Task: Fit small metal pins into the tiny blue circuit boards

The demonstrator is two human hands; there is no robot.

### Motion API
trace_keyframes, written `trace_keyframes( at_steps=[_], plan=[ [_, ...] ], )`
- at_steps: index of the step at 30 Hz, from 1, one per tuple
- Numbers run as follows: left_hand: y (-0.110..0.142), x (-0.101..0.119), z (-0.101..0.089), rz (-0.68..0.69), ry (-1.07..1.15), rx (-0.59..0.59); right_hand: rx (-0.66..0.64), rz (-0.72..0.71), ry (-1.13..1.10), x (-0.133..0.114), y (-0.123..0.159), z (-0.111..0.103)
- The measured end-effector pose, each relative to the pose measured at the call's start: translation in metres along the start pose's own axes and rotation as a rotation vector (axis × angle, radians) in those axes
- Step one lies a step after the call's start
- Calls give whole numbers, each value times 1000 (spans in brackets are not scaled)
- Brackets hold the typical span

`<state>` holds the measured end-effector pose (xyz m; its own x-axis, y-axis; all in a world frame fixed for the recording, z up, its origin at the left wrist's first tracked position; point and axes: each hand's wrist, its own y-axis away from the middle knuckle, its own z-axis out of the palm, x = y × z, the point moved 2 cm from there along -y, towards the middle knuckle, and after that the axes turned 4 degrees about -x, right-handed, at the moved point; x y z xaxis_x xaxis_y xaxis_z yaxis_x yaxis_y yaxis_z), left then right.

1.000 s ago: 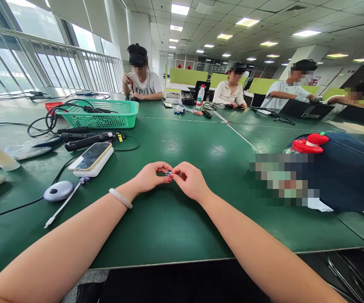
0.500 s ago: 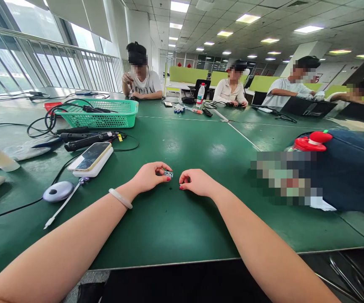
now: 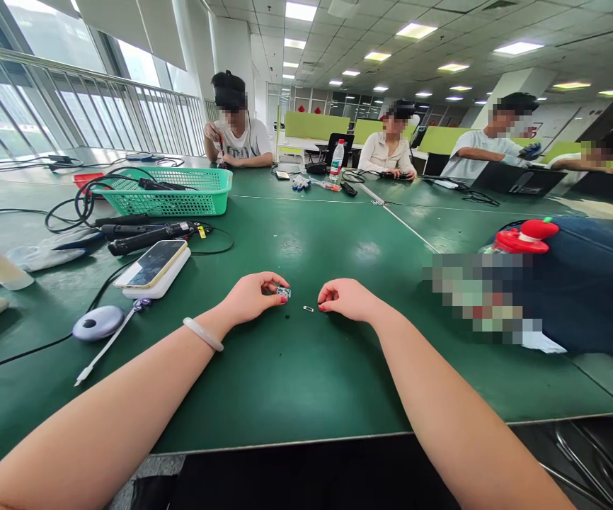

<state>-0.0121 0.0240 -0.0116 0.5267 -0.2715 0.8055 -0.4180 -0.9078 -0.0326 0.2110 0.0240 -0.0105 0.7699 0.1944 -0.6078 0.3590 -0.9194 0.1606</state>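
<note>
Green counter [image 3: 264, 397], office lights [image 3: 300, 11] above: the left hand [image 3: 253, 297] pinches a small circuit board [image 3: 284, 291] between thumb and fingers; the right hand [image 3: 350, 299], fingers curled nearly together (whether they hold anything, I cannot tell), is just beside a pale piece [image 3: 308, 309] lying there

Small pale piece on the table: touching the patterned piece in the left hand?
Apart. The head view shows green tabletop between the small pale piece and the patterned piece pinched in the left hand.

Green table [image 3: 275, 397], small pale piece [image 3: 308, 308], teal basket [image 3: 200, 201], lavender disc [image 3: 105, 323], red-capped bottle [image 3: 336, 163]
</note>
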Motion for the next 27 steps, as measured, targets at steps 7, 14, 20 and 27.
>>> trace_keyframes(
  at_steps=[7,14,20,27],
  plan=[
    [0,-1,0,13,-24,-8,70,-69,239,-10,-2,8],
    [0,0,2,45,15,-25,328,-367,87,-41,5,26],
    [2,8,4,73,114,-78,416,-452,128,-53,9,33],
    [2,6,4,95,134,-68,406,-493,125,-51,9,34]
  ],
)
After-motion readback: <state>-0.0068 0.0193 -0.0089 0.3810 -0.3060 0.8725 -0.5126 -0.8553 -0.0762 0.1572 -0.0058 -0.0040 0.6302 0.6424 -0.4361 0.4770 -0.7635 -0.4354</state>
